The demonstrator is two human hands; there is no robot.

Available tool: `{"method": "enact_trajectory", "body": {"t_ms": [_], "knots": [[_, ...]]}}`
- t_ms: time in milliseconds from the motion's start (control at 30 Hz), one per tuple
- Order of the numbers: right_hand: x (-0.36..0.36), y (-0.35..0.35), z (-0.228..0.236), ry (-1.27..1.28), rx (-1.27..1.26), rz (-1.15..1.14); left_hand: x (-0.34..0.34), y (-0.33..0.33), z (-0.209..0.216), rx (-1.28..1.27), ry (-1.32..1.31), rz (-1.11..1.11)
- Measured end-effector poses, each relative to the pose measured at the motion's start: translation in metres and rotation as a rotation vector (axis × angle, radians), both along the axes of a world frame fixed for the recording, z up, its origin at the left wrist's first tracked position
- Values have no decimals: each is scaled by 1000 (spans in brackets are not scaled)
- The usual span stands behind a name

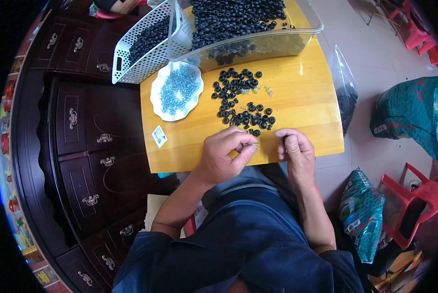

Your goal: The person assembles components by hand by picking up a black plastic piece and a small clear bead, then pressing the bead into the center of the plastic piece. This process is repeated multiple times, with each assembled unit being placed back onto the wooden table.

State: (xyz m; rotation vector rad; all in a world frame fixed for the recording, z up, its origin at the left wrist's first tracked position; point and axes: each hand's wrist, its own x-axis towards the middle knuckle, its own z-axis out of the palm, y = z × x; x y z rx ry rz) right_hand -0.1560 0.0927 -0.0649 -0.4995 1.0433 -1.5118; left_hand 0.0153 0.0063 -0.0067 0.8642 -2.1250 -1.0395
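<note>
My left hand (224, 154) pinches a small clear, slightly yellowish plastic piece (256, 145) between thumb and forefinger, just above the table's near edge. To its right, my right hand (298, 150) is closed around a small black round part (284, 139), mostly hidden by the fingers. Beyond my hands lie loose black ring-shaped parts (234, 84) in a spread pile, with a nearer cluster of black parts (248, 117) close to my left fingertips. A few tiny clear pieces (268, 91) lie among and beside them.
A white scalloped plate (156, 100) holds many tiny clear bluish pieces. Behind it stand a white perforated basket (123, 68) and a clear plastic bin (277, 45), both with black parts. Dark drawers (82, 127) line the left. Green bags (407, 110) and a red chair (419, 205) are at right.
</note>
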Motion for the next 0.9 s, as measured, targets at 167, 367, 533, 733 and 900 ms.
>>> {"method": "enact_trajectory", "body": {"t_ms": [167,367,533,733,900], "knots": [[-3,-3,0,13,-51,-42,1,2,-4,13,-58,-15],[-2,-6,4,-101,-22,-15,-3,-2,3,21,-61,1],[-5,-7,-1,-233,-32,-95,4,-37,22,19,165,112],[-5,-5,-7,-191,-34,-81,-3,-42,43,-43,136,87],[-5,-5,-2,-213,-26,-67,-22,-15,22,-24,-53,-73]]}}
